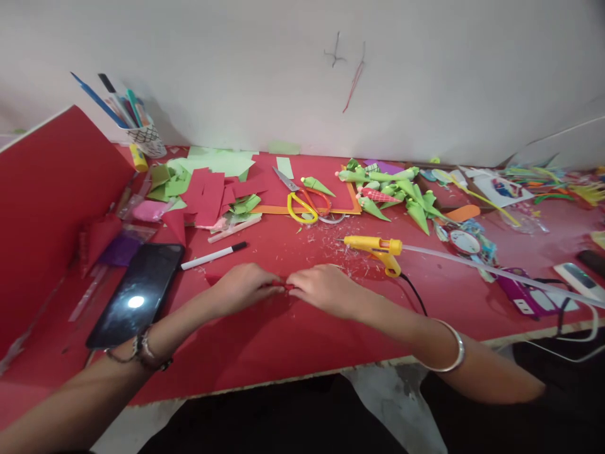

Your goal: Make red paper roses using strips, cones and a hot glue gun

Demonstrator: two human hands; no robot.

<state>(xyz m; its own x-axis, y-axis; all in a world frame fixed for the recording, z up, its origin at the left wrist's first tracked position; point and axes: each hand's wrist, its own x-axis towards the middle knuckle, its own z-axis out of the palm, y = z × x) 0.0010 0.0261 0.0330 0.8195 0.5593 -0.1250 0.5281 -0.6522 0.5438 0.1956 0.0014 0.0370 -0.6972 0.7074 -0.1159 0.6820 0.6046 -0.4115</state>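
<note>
My left hand (pixel 243 288) and my right hand (pixel 326 288) meet over the front middle of the red table. Between them a small piece of red paper (pixel 282 285) is pinched in the fingertips of both. Most of it is hidden by the fingers, so its full shape cannot be made out. Left of my left hand lies a white marker with a black cap (pixel 215 255). Beyond my right hand a yellow glue gun (pixel 375 249) rests on its side, a long clear glue stick (pixel 472 265) sticking out of its back. Scissors (pixel 302 200) with yellow and red handles lie farther back.
Green paper cones (pixel 397 192) are heaped at the back, near red paper strips (pixel 205 195). A black phone (pixel 137 296) lies at the left, below an upright red board (pixel 61 189). A pen cup (pixel 147 139) stands by the wall. Cables trail at the right edge.
</note>
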